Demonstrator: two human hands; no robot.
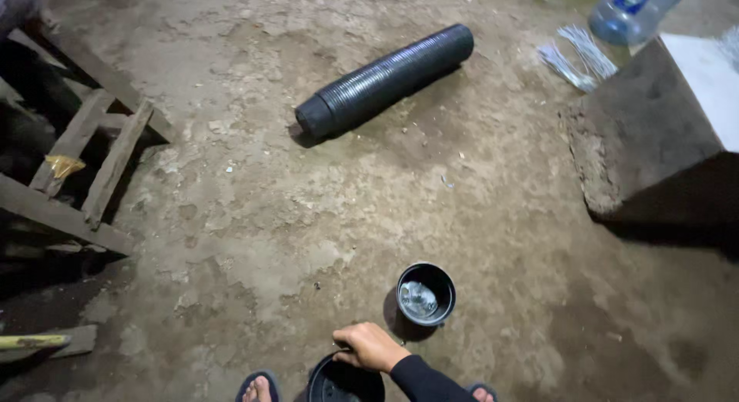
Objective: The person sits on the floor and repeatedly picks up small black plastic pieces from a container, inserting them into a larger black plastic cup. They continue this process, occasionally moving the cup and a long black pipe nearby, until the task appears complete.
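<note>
Pot [345,383] rim gripped by right hand [371,346] over cracked dirt floor [254,217].

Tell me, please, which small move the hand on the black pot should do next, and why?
Probably lift that black pot clear of the ground. The right hand already rests on its rim, between the feet, while the second pot stands apart just beyond it, upright, something pale inside. The left hand is not in view.

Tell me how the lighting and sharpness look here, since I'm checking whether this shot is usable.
Head view: one harsh light from near the camera brightens the middle dirt floor; corners fall dark; the pot stack and small pot cast short shadows; the bottle is slightly blurred; the hand is sharp.
</note>
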